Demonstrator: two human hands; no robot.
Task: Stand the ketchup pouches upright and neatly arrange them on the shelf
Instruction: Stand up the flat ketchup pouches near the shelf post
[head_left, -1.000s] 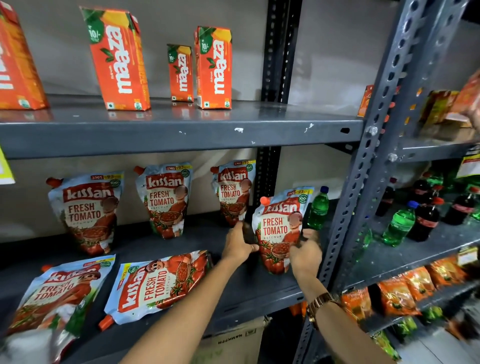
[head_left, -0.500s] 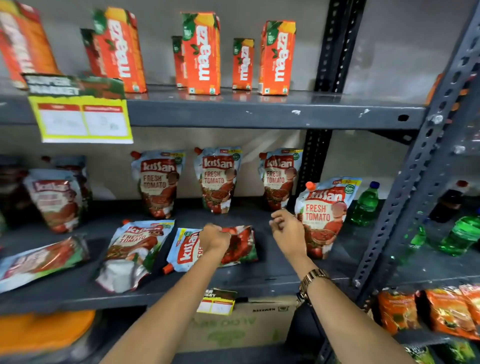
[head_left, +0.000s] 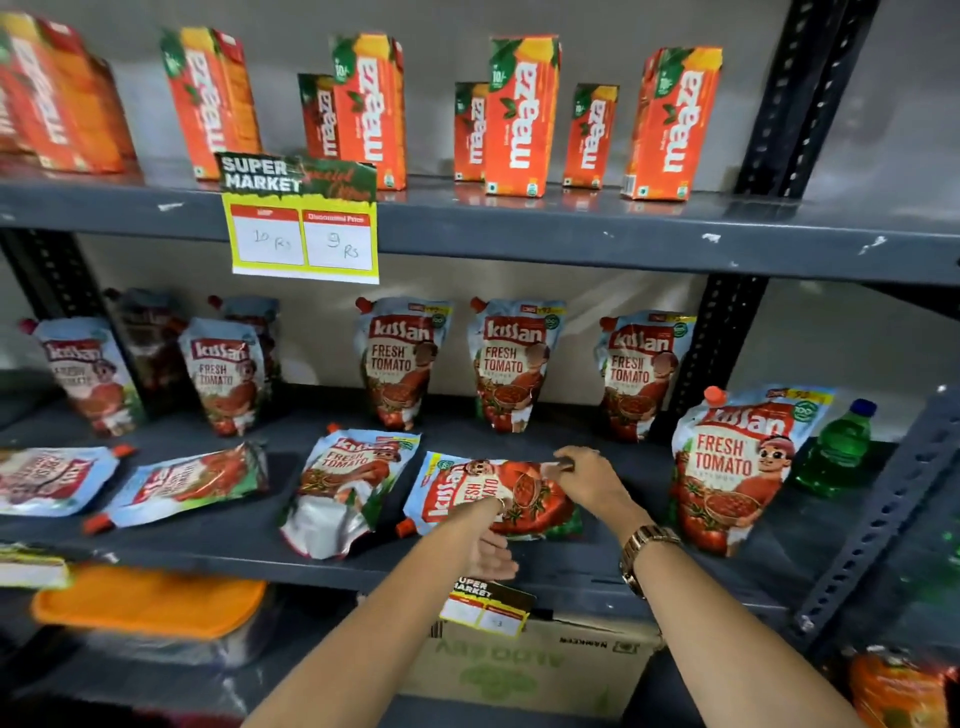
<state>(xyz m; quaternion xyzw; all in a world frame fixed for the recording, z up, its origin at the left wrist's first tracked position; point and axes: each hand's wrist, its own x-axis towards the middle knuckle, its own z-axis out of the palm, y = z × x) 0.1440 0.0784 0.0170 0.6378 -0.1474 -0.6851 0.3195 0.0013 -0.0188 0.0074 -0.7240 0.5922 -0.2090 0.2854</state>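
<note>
Both hands off the upright pouch, now standing at right. Right hand pinches the flat pouch mid-shelf; left hand apparently open at its near edge. Next: stand it.

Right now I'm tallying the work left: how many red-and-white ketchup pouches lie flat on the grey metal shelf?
4, in the front row: far-left pouch, second pouch, third pouch, and the pouch under both hands. The blurred left edge may hide more.
</note>
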